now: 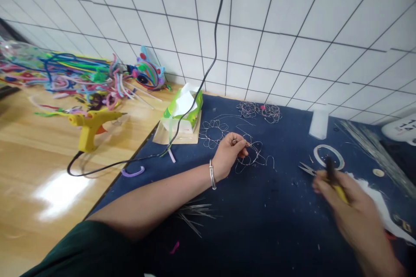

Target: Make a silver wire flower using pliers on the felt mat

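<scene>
To our left on the wooden table (32, 173), 1 yellow glue gun (89, 125), coloured pipe cleaners (74, 73), 1 green tissue pack (185, 112)

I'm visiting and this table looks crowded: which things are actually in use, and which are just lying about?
In use: left hand pinching the wire flower; right hand holding the cutters.
Lying about: glue gun, pipe cleaners, tissue pack, tape ring, cut wire pieces.

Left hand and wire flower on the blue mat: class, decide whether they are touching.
Touching. In the head view the left hand pinches the edge of the wire flower on the blue mat.
</scene>
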The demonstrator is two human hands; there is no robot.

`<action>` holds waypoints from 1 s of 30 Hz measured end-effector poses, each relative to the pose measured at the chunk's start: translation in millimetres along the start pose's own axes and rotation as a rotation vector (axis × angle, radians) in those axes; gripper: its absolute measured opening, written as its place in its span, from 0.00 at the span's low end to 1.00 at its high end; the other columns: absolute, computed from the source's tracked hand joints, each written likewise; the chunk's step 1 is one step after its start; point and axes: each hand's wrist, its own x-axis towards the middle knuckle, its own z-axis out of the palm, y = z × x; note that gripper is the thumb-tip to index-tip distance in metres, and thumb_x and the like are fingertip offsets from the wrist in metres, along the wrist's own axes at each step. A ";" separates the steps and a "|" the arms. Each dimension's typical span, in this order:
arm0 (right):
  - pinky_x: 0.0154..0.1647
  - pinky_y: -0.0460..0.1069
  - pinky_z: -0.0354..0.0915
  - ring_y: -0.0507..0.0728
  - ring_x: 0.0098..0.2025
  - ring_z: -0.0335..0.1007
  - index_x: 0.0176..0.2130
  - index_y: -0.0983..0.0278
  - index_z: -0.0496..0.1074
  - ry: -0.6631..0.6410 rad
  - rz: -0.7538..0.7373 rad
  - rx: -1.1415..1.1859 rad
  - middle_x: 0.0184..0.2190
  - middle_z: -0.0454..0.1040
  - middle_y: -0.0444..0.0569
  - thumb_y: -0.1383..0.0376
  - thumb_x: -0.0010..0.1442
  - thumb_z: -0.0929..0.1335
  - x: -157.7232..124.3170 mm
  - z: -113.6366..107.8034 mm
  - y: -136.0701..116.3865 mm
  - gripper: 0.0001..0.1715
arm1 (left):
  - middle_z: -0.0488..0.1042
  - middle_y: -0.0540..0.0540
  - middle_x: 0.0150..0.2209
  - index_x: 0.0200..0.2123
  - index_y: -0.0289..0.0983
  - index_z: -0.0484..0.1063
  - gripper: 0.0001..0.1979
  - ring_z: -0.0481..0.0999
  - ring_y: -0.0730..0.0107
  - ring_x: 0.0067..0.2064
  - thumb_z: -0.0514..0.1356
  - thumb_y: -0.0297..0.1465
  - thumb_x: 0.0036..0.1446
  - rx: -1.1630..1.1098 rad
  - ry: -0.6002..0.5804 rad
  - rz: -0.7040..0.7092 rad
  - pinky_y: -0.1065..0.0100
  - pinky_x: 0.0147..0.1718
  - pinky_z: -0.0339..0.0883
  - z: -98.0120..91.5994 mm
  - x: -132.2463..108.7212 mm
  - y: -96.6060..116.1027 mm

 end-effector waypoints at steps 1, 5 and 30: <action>0.33 0.53 0.64 0.56 0.33 0.66 0.41 0.58 0.69 -0.069 0.011 0.067 0.31 0.70 0.47 0.55 0.50 0.68 5.2 13.7 -6.9 0.18 | 0.71 0.50 0.25 0.31 0.35 0.63 0.06 0.68 0.80 0.22 0.58 0.32 0.53 -0.005 -0.007 0.010 0.75 0.22 0.61 1.0 -1.4 2.2; 0.30 0.48 0.62 0.52 0.30 0.64 0.40 0.60 0.67 -0.231 0.084 0.353 0.30 0.67 0.45 0.56 0.52 0.67 46.1 68.3 -25.7 0.16 | 0.70 0.51 0.25 0.31 0.36 0.63 0.05 0.68 0.80 0.22 0.57 0.31 0.54 -0.006 -0.046 0.059 0.75 0.23 0.61 4.6 -5.2 9.1; 0.25 0.45 0.58 0.49 0.26 0.60 0.38 0.63 0.66 -0.459 0.168 0.573 0.26 0.64 0.42 0.62 0.51 0.67 67.6 94.1 -13.7 0.13 | 0.70 0.50 0.23 0.32 0.35 0.65 0.07 0.69 0.78 0.22 0.57 0.33 0.55 0.102 -0.113 0.010 0.74 0.24 0.63 4.0 -2.6 -3.6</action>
